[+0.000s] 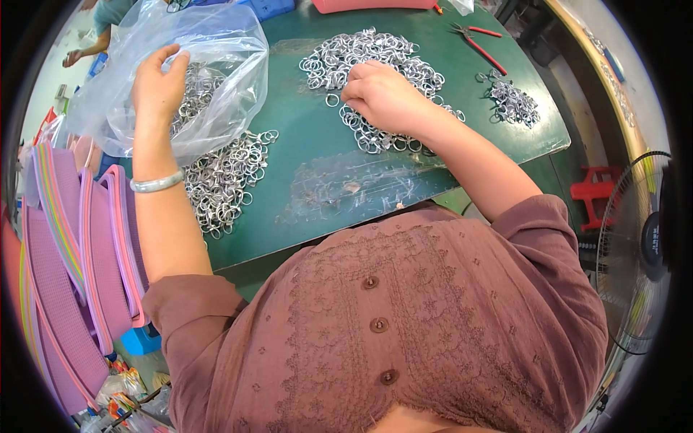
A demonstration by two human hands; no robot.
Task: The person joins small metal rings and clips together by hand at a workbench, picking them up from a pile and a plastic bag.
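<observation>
Bending over the large heap of silver-coloured key rings (pixel 361 54) on the green worktop (pixel 285 162), the right hand (pixel 382 97) has its fingers curled down and close together. The fingertips are hidden, so I cannot tell whether they grip a ring; one loose ring (pixel 332 99) lies just beside them on the left. The left hand (pixel 160 86) is partly open, thumb and forefinger spread apart, in front of a clear plastic bag (pixel 245 94). No ring shows in it, and whether it touches the film is unclear.

The rings lie in several lots: the large heap under the right hand, a second heap (pixel 227 177) by the left forearm at the bag's mouth, a batch inside the bag (pixel 198 90), and a small pile (pixel 514 101) at the right near red-handled pliers (pixel 482 50). The handling looks well short of finished, since most of the rings in view sit loose on the worktop. Which lot counts as done and which as left, the view does not settle.
</observation>
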